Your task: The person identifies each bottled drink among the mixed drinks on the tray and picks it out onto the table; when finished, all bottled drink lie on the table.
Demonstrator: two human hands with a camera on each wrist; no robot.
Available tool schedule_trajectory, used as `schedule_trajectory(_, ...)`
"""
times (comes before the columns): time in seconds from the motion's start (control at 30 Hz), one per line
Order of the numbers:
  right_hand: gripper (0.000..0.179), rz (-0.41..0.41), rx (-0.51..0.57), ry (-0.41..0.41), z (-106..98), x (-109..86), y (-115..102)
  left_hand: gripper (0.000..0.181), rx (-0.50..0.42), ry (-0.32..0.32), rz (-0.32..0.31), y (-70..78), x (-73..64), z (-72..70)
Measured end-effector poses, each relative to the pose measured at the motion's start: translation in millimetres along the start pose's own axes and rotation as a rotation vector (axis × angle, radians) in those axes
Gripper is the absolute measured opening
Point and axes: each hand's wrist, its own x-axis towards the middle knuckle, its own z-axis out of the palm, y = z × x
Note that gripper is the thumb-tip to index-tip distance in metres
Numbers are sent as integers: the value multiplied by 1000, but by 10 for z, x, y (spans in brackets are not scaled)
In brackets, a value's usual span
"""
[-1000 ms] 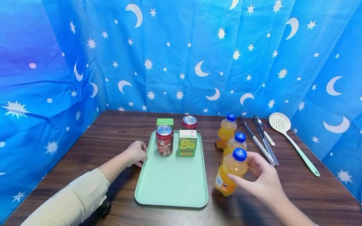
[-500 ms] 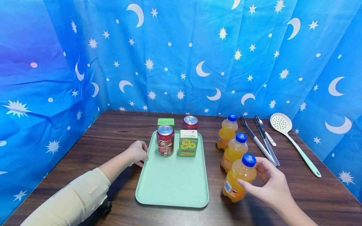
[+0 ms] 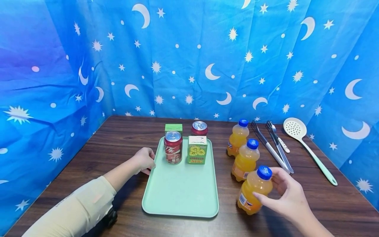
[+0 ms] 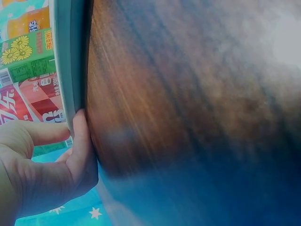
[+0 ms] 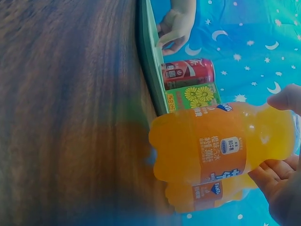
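My left hand pinches the left rim of a light green tray; the left wrist view shows the thumb and a finger on either side of the rim. On the tray stand a red cola can and a green drink carton with yellow flowers. To the tray's right, my right hand holds an orange soda bottle by its upper part, thumb on one side and fingers on the other. Whether this bottle's base touches the table cannot be told. Two similar bottles, one orange soda bottle and another, stand behind it.
Behind the tray's front items are a second red can and a green carton, both partly hidden. At the right lie tongs, a small utensil with a patterned handle and a skimmer. A blue starry cloth surrounds the table.
The held bottle has moved right and toward the person with my right hand, away from the tray, uncovering the middle bottle. My left hand stays on the tray's rim.
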Motion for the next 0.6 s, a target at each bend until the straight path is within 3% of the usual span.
schedule_trajectory(0.6,61,42,-51,-87,-32,-34,-12,26,-21,7,8,-13,6,5)
